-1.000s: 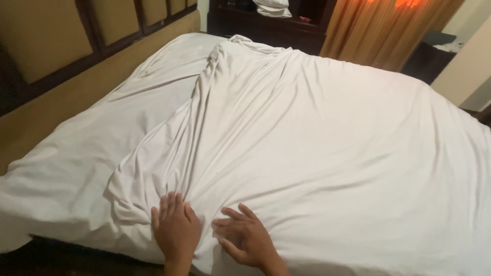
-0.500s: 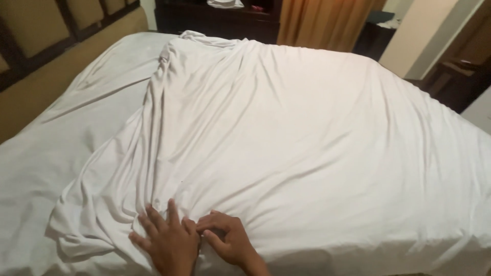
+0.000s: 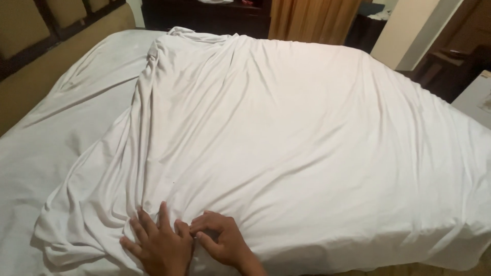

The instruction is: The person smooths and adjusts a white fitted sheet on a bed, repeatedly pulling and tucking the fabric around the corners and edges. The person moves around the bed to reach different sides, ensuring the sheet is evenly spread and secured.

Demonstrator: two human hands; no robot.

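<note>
White cotton top sheet (image 3: 286, 138), loose and wrinkled, lies spread over most of the bed, its near hem bunched where both hands work and its left edge folded back so that a strip of the smooth white fitted sheet (image 3: 46, 148) shows beside it. On that near hem the left hand (image 3: 156, 245) rests palm down, fingers (image 3: 146, 222) spread apart and flat, pinning the cloth rather than gripping it. Just right of it, touching it at the thumb side, the right hand (image 3: 222, 240) is curled, its fingertips (image 3: 202, 225) drawn together and pinching a small ridge of the sheet. Both wrists come in low from the bottom of the view, the right forearm angled in from the right of the hem. To do this well, I judge the flat hand should hold the fabric firm while the pinching hand draws the ridge out sideways along the hem, not upward, so the creases fanning toward the far end get pulled flat instead of gathered. The deep folds left of the hands look likeliest to bunch again. Past the far end of the sheet stand a dark wooden cabinet (image 3: 204, 18) and an orange curtain (image 3: 312, 20); far left of the sheet runs a padded tan headboard (image 3: 56, 15).
</note>
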